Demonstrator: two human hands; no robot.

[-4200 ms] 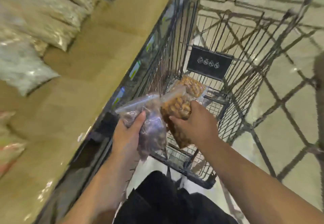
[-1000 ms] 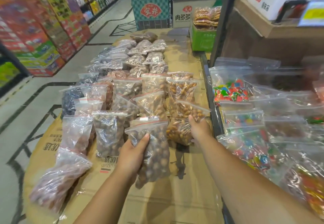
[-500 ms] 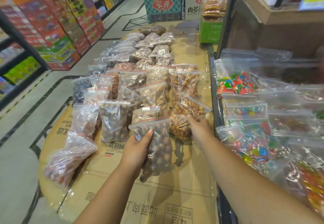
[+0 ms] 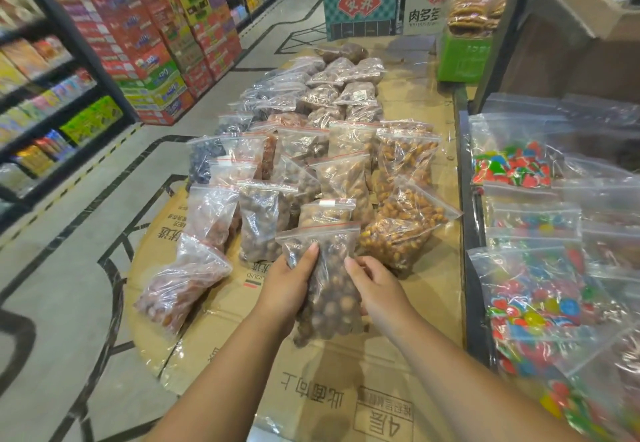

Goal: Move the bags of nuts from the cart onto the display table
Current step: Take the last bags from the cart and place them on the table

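Observation:
A clear zip bag of dark brown round nuts (image 4: 332, 303) is held upright just above the cardboard-covered display table (image 4: 346, 389), at the front of the rows. My left hand (image 4: 287, 286) grips its left side, thumb over the upper corner. My right hand (image 4: 377, 289) closes on its right edge. A bag of orange-brown nuts (image 4: 398, 237) lies on the table just behind and to the right, free of both hands. The cart is out of view.
Several rows of nut bags (image 4: 346, 178) stand behind; one bag (image 4: 183, 286) lies flat at the table's left edge. Bags of coloured candy (image 4: 530, 289) fill a dark shelf on the right. An aisle and stocked shelves (image 4: 52, 95) run along the left; a green crate (image 4: 460, 57) sits far back.
I turned from the cart to the table with both bags. My right hand let go of the orange-brown nut bag, which now lies on the table, and moved left onto the dark nut bag.

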